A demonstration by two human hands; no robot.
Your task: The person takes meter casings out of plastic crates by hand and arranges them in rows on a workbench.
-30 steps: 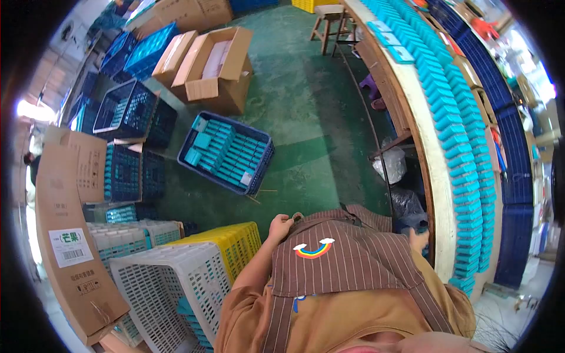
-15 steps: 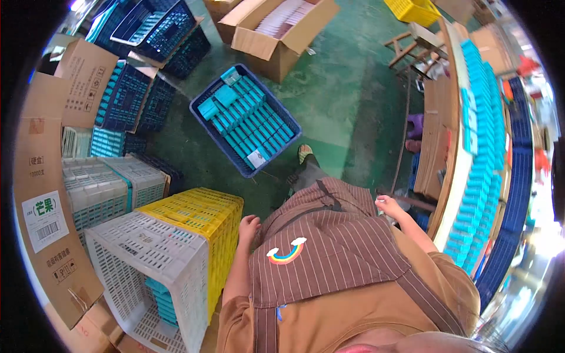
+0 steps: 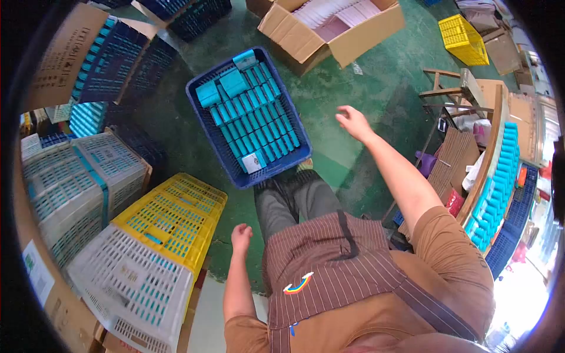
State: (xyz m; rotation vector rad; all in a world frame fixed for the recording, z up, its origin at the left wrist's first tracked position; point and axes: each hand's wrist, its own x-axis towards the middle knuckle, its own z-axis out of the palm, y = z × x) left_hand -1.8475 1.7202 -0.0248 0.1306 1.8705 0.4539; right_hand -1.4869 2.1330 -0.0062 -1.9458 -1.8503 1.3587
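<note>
My right hand (image 3: 354, 122) reaches out over the green floor, to the right of a blue plastic basket (image 3: 198, 126). Its fingers are apart and nothing shows in them. Down beside the apron hangs my left hand (image 3: 241, 238), fingers curled in, with no object visible. The nearest thing to it is a yellow crate (image 3: 182, 215). Rows of small teal boxes (image 3: 253, 120) fill the blue basket, a few lying on top of the others. One white-faced box (image 3: 253, 162) sits at the basket's near end. Neither hand touches the basket.
An open carton (image 3: 359, 41) of pale stacked pieces stands beyond the basket. White crates (image 3: 132, 276) and stacked dark blue baskets (image 3: 144, 70) line the left. At right are a wooden stool (image 3: 450, 91) and a bench with teal boxes (image 3: 494, 188). A yellow basket (image 3: 464, 40) lies farther back.
My right hand has moved forward and away from my side, with the arm stretched out. The body has moved nearer the blue basket, and the view has shifted. My left hand stays low.
</note>
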